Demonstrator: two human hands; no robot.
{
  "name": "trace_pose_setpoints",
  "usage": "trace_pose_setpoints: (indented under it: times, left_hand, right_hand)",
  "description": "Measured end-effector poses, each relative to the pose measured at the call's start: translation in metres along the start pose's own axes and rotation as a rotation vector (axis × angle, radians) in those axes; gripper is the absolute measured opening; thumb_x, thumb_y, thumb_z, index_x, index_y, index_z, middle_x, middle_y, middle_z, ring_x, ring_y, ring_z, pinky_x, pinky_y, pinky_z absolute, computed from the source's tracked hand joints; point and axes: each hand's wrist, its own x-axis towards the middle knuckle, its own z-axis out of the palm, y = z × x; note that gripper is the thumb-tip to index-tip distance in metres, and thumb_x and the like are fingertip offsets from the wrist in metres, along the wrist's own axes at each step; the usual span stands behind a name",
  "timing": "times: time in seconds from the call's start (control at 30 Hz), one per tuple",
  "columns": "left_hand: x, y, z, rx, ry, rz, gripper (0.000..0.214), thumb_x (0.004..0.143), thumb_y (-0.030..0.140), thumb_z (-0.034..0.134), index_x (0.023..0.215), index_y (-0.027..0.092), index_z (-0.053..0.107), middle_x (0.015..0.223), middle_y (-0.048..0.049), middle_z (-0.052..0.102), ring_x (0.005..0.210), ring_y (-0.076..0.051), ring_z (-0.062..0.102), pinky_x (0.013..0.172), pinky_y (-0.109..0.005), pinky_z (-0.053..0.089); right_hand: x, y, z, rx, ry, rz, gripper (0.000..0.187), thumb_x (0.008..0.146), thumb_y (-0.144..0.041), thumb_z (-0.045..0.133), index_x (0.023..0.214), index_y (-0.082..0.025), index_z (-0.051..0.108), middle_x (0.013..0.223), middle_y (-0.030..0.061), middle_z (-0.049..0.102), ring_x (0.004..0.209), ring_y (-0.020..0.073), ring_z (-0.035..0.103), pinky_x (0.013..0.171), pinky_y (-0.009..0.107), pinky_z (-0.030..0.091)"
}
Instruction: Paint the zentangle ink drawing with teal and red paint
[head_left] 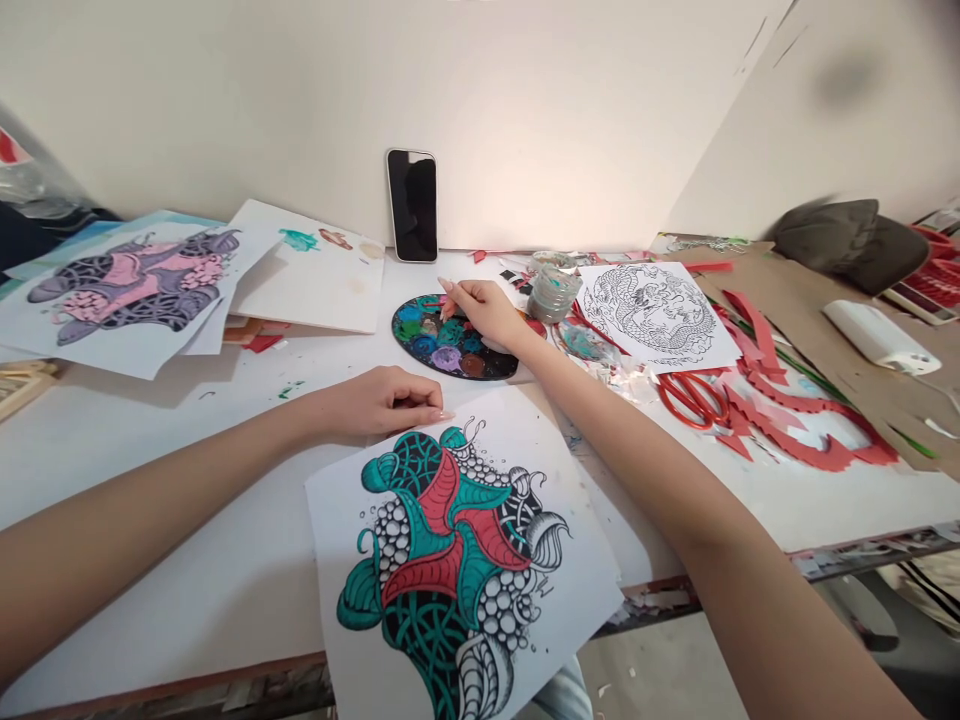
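Note:
Over the dark oval paint palette (420, 352) is my right hand (484, 308), its thumb and fingers pinched together. A thin reddish bit shows by the fingertips, but what they hold is mostly hidden. My left hand (401, 400) rests with loosely curled fingers at the upper edge of a patterned drawing (457, 530), a fingertip touching the paper; nothing shows inside the curl. The drawing has teal and red painted parts, with other areas black and white, and its lower part hangs over the table's front edge. Blobs of blue, green, purple and brown paint dot the palette.
Upright against the wall stands a phone (413, 205). A cloudy jar (554, 290) stands right of the palette, beside a dragon drawing (649, 315). Red-handled scissors (694, 400) and red paper scraps (787, 430) lie farther right. A pink-purple painted drawing (142, 285) lies left.

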Motion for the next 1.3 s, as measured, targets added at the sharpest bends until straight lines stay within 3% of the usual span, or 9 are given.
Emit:
trace_pose_setpoints:
  times: [0.17,0.33,0.43,0.53,0.7,0.87,1.1,1.23,1.3]
  left_hand:
    - [0.0,0.002,0.0,-0.003,-0.005,-0.005,0.038,0.098,0.047,0.056,0.076,0.017,0.059,0.06,0.0057,0.044,0.053,-0.006,0.035,0.047,-0.017,0.026]
    - [0.0,0.002,0.0,-0.01,-0.003,-0.018,0.039,0.098,0.049,0.056,0.076,0.016,0.06,0.061,0.0056,0.044,0.054,-0.006,0.036,0.048,-0.017,0.027]
    - [0.0,0.002,0.0,-0.006,-0.003,-0.018,0.038,0.097,0.049,0.056,0.077,0.016,0.06,0.061,0.0053,0.046,0.055,-0.006,0.037,0.049,-0.016,0.028]
    - [0.0,0.002,-0.001,0.002,0.003,-0.02,0.038,0.097,0.048,0.056,0.076,0.016,0.06,0.061,0.0052,0.046,0.055,-0.006,0.037,0.048,-0.016,0.028]
    - [0.0,0.003,0.0,-0.008,0.01,-0.013,0.037,0.097,0.047,0.057,0.076,0.016,0.06,0.06,0.0051,0.045,0.054,-0.006,0.037,0.047,-0.016,0.027]
    - [0.0,0.002,0.0,-0.014,0.009,-0.016,0.037,0.097,0.047,0.057,0.076,0.016,0.06,0.059,0.0052,0.044,0.053,-0.006,0.036,0.047,-0.016,0.027]
    - [0.0,0.002,0.0,-0.004,0.003,-0.009,0.04,0.097,0.049,0.056,0.076,0.016,0.058,0.06,0.0053,0.043,0.054,-0.007,0.035,0.047,-0.017,0.026]
    - [0.0,0.003,0.0,-0.007,-0.002,-0.006,0.04,0.097,0.049,0.056,0.075,0.016,0.058,0.06,0.0055,0.043,0.054,-0.007,0.035,0.048,-0.017,0.027]
    - [0.0,0.003,-0.001,-0.011,-0.005,-0.013,0.04,0.097,0.05,0.056,0.075,0.016,0.058,0.06,0.0055,0.043,0.054,-0.007,0.035,0.048,-0.017,0.027]
  right_hand:
    - [0.004,-0.015,-0.009,0.02,0.051,0.027,0.051,0.1,-0.051,0.058,0.063,-0.015,0.065,0.065,0.003,0.069,0.066,0.0118,0.063,0.076,0.023,0.047]
    - [0.002,-0.041,-0.027,-0.049,0.104,0.016,0.058,0.101,-0.031,0.058,0.047,-0.017,0.047,0.045,-0.0045,0.044,0.049,0.0074,0.038,0.06,0.025,0.033]
    - [-0.002,-0.05,-0.032,-0.122,0.025,0.018,0.062,0.101,-0.035,0.058,0.045,-0.018,0.041,0.043,-0.0058,0.036,0.047,0.0069,0.031,0.057,0.027,0.028]
    - [-0.006,-0.052,-0.034,-0.237,-0.123,0.056,0.063,0.101,-0.045,0.058,0.047,-0.018,0.041,0.042,-0.0057,0.037,0.046,0.0069,0.031,0.056,0.027,0.03]
    - [-0.009,-0.055,-0.039,-0.298,-0.325,0.109,0.039,0.098,-0.04,0.066,0.067,-0.017,0.055,0.057,-0.0022,0.062,0.052,0.0085,0.049,0.057,0.025,0.038]
    - [-0.009,-0.061,-0.047,-0.264,-0.511,0.163,0.031,0.094,-0.028,0.068,0.067,-0.017,0.059,0.06,-0.0003,0.066,0.057,0.0117,0.058,0.058,0.025,0.042]
    - [-0.01,-0.063,-0.053,-0.372,-0.581,0.082,0.032,0.093,-0.036,0.069,0.07,-0.014,0.071,0.056,-0.0025,0.058,0.051,0.0078,0.04,0.053,0.027,0.03]
    - [-0.011,-0.062,-0.053,-0.462,-0.618,0.042,0.043,0.098,-0.048,0.06,0.08,-0.013,0.08,0.049,-0.0038,0.043,0.049,0.0089,0.031,0.054,0.031,0.024]
    - [-0.011,-0.06,-0.051,-0.446,-0.59,0.038,0.054,0.101,-0.054,0.053,0.079,-0.014,0.081,0.051,-0.0024,0.043,0.05,0.0095,0.031,0.056,0.031,0.025]
